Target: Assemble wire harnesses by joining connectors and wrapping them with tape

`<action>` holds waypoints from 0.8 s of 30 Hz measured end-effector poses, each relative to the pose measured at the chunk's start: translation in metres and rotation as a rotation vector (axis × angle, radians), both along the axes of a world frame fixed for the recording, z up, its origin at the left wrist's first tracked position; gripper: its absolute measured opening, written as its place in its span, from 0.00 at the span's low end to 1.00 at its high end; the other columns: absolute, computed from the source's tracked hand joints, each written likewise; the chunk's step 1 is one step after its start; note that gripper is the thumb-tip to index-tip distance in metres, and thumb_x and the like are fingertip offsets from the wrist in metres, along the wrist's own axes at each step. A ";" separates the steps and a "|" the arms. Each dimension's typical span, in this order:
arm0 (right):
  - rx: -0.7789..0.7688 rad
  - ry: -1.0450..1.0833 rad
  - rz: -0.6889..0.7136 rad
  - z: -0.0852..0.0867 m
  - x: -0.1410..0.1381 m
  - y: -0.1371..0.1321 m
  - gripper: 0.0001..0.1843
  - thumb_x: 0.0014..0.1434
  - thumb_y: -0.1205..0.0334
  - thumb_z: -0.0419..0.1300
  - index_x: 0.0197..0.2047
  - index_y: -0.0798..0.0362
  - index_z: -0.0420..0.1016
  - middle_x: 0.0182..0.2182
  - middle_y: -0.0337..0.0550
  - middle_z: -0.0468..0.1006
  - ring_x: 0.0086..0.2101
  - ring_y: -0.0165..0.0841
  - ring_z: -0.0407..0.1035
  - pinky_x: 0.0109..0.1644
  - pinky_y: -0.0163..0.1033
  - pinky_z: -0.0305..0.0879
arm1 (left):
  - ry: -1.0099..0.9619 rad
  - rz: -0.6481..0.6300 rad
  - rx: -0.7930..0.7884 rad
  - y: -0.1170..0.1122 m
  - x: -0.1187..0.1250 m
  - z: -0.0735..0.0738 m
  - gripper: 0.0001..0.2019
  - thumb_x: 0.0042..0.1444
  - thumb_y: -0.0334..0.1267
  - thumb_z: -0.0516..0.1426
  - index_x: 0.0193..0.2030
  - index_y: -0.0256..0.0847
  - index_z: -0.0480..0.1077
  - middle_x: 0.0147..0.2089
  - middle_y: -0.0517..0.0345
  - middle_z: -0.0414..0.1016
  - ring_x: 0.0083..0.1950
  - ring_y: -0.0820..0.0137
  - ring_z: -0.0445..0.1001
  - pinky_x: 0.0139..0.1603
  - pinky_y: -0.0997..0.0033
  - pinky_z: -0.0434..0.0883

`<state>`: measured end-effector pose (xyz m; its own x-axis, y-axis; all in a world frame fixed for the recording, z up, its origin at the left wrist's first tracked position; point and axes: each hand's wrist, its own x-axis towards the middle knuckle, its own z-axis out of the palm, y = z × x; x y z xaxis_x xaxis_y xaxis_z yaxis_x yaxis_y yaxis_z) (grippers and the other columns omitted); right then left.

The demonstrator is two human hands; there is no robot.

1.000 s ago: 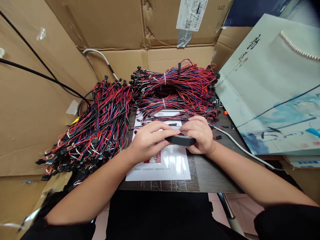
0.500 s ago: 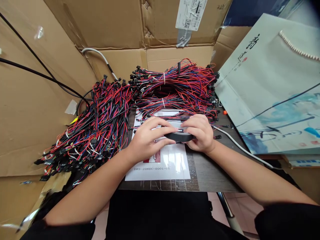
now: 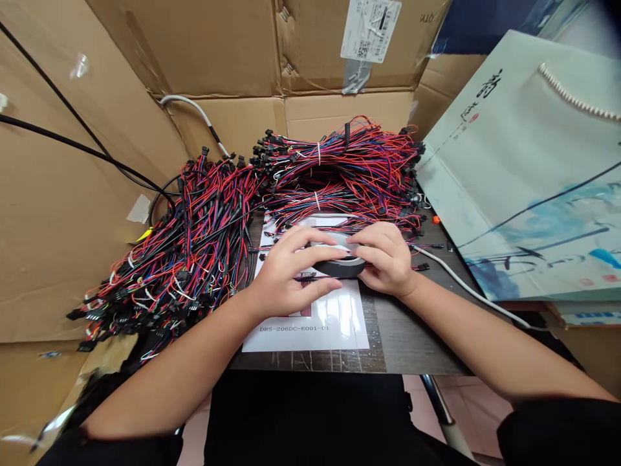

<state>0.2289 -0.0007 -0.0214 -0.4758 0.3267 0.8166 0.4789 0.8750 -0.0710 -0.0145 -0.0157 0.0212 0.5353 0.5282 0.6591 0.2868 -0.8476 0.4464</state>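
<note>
A black roll of tape (image 3: 341, 265) lies over a white printed sheet (image 3: 334, 320) on the dark table (image 3: 412, 336). My left hand (image 3: 286, 275) grips the roll from the left, fingers curled over its top. My right hand (image 3: 385, 259) holds it from the right, fingers pressed on the rim. A thin wire seems to run under the roll between my hands. Red, blue and black wire harnesses lie in a heap to the left (image 3: 189, 246) and in a bundled pile behind my hands (image 3: 344, 171).
Cardboard boxes (image 3: 233, 52) wall the left and back. A pale paper gift bag (image 3: 528, 175) leans at the right. A grey cable (image 3: 466, 285) crosses the table at the right; black cables (image 3: 72, 145) run along the left cardboard.
The roll of tape has tilted and shifted slightly left between my hands, and its inner ring now shows. My fingers have moved over its top.
</note>
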 end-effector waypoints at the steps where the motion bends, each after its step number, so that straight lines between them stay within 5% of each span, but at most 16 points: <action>1: -0.001 -0.001 0.004 0.000 0.000 0.000 0.10 0.58 0.62 0.62 0.44 0.45 0.71 0.45 0.42 0.80 0.44 0.40 0.73 0.48 0.52 0.67 | 0.013 -0.009 0.015 0.001 0.001 -0.001 0.17 0.57 0.47 0.63 0.52 0.45 0.74 0.49 0.51 0.77 0.52 0.64 0.74 0.57 0.57 0.70; 8: -0.060 -0.024 0.035 0.002 -0.001 -0.001 0.11 0.59 0.55 0.62 0.43 0.48 0.68 0.37 0.43 0.81 0.38 0.39 0.74 0.48 0.52 0.67 | -0.019 0.036 0.118 0.003 0.000 -0.003 0.16 0.56 0.40 0.65 0.52 0.45 0.75 0.47 0.54 0.79 0.50 0.67 0.75 0.54 0.62 0.71; 24: -0.105 -0.055 -0.031 0.002 -0.001 0.002 0.06 0.61 0.60 0.60 0.40 0.50 0.69 0.34 0.42 0.79 0.36 0.35 0.72 0.52 0.50 0.64 | 0.070 0.146 0.250 0.006 -0.006 -0.012 0.12 0.57 0.40 0.64 0.47 0.43 0.74 0.44 0.58 0.82 0.46 0.70 0.78 0.53 0.65 0.71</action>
